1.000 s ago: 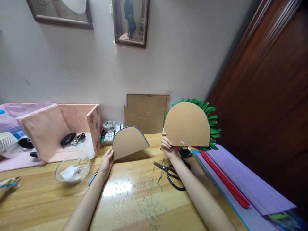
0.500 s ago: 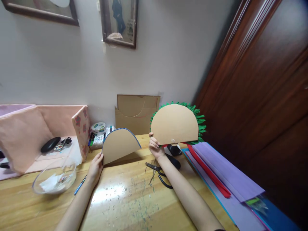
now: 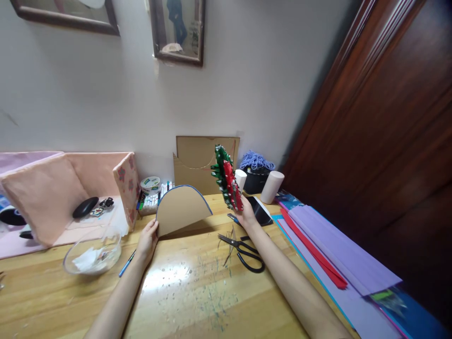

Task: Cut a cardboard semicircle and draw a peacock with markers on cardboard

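Observation:
My left hand [image 3: 147,238] grips the lower left corner of a half-round cardboard piece [image 3: 183,209] with a blue line along its curved edge. It is held tilted above the table. My right hand [image 3: 246,213] holds up a paper craft piece [image 3: 229,181] with green fringe and red paper, turned nearly edge-on. The fingers are closed at its lower end and partly hidden behind it. Below, black-handled scissors [image 3: 247,249] lie on the wooden table among dark scraps. A blue pen [image 3: 127,263] rests beside my left forearm.
A clear bowl [image 3: 93,252] with white scraps and a pink padded box [image 3: 38,202] stand at left. Markers [image 3: 150,202] and a tape roll [image 3: 150,183] sit behind. Purple paper sheets [image 3: 346,249] and a red strip [image 3: 314,249] lie at right. Cardboard [image 3: 205,165] leans on the wall.
My right hand has turned the craft piece from its plain cardboard back to nearly edge-on, so its red and green side shows. The left hand still holds the half-round cardboard.

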`<state>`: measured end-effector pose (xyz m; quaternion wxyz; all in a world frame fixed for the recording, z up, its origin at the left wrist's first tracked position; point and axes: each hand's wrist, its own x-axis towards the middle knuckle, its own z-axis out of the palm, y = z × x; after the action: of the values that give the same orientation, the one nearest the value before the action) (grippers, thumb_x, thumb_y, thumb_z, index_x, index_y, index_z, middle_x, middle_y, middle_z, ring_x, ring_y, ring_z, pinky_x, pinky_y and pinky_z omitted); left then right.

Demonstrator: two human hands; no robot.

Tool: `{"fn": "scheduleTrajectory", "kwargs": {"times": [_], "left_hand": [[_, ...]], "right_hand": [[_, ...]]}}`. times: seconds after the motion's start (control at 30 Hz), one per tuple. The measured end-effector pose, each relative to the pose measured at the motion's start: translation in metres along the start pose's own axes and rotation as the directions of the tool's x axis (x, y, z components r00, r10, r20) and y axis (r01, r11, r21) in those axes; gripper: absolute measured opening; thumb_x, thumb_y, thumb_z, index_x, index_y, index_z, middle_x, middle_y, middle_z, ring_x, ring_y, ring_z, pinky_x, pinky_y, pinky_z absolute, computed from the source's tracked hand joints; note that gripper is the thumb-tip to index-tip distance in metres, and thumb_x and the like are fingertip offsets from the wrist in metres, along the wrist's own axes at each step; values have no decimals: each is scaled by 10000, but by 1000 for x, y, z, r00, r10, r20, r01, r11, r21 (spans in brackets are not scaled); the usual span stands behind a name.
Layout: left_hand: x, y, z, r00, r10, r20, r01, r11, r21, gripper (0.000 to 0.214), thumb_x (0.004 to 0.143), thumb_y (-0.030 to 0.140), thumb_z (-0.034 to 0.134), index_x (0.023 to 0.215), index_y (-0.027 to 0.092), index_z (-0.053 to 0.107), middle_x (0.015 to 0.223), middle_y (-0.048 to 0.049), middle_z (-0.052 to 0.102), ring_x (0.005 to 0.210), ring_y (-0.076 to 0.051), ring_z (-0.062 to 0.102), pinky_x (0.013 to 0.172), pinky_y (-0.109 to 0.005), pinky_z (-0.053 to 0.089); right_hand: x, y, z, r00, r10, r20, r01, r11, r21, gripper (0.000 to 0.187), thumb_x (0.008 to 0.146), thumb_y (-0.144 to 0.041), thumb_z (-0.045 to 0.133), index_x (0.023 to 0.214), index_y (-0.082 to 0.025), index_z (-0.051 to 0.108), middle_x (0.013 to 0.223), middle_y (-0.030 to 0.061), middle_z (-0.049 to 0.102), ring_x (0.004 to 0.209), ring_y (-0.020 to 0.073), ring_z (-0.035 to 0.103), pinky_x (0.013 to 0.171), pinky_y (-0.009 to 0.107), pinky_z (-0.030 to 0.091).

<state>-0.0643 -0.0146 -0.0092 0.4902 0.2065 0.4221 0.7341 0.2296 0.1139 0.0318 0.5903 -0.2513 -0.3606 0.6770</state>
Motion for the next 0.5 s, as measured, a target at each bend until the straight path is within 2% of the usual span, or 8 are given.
{"fn": "scheduleTrajectory", "kwargs": {"times": [0.13, 0.23, 0.37, 0.5], "left_hand": [[-1, 1, 1, 1000, 14, 22, -15, 999, 37, 313, 580, 240, 724, 863, 134, 642, 934, -77, 692, 987, -236, 599, 867, -322, 479], [0, -1, -1, 998, 30, 48, -34, 996, 85, 384, 539, 314, 754, 861, 133, 646, 946, -87, 688, 977, -255, 598, 855, -344, 475], [4, -7, -7, 995, 70, 75, -82, 984, 160, 424, 576, 383, 728, 909, 137, 639, 967, -88, 678, 978, -250, 590, 853, -347, 458], [9, -13, -13, 981, 186, 56, -194, 935, 299, 430, 612, 415, 695, 933, 136, 633, 976, -81, 668, 1000, -242, 569, 896, -350, 412]], "right_hand": [[21, 2, -5, 988, -143, -63, 134, 981, -137, 235, 701, -364, 642, 841, -192, 562, 705, -21, 639, 570, 100, 582, 498, 197, 473], [42, 1, -9, 963, -261, -70, 235, 938, -256, 303, 685, -418, 637, 874, -193, 562, 870, 13, 659, 761, 145, 616, 666, 263, 501], [69, 1, -19, 904, -419, -88, 349, 839, -417, 340, 705, -435, 596, 933, -195, 519, 983, 31, 631, 931, 165, 576, 843, 334, 441], [89, 6, -30, 850, -517, -99, 389, 744, -543, 342, 751, -441, 520, 976, -189, 467, 1056, 61, 587, 982, 168, 543, 902, 352, 391]]}}
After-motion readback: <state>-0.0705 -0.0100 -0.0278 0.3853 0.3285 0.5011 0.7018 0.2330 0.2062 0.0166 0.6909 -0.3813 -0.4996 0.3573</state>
